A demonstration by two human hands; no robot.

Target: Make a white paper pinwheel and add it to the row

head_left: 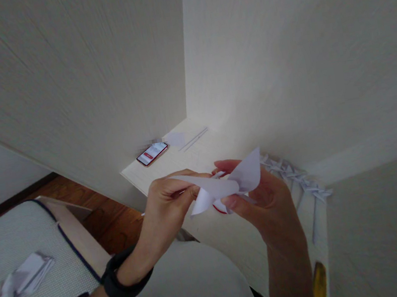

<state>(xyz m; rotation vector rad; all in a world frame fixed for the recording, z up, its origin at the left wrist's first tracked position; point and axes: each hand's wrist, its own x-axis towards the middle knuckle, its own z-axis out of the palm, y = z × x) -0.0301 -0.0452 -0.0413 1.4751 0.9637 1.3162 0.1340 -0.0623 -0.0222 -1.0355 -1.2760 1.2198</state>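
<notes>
- Paper (218, 188), white and bent into curved flaps, is up in the air over the counter (227, 234), right between our left hand (170, 198) and our right hand (273, 202).
- From our head view, our left hand pinches one side of it with thumb and fingers.
- Our right hand grips the other side, thumb in front and fingers round the back, so both hands are near each other and closed on it.
- We think the step is bending the corners in toward the middle; it does not look done, as the flaps stand up loose.
- The next move seems to call for one hand keeping the middle tight while the other brings a flap over softly, with no hard crease.
- We see a bit of a red edge (219, 209) below, but cannot tell what it belongs to.
- Thin sticks (195, 139) lie at the far end, near a phone (152, 154) with its screen lit.
- Folded shapes (292, 172) lie in a row along the wall (326, 98), past our right hand.
</notes>
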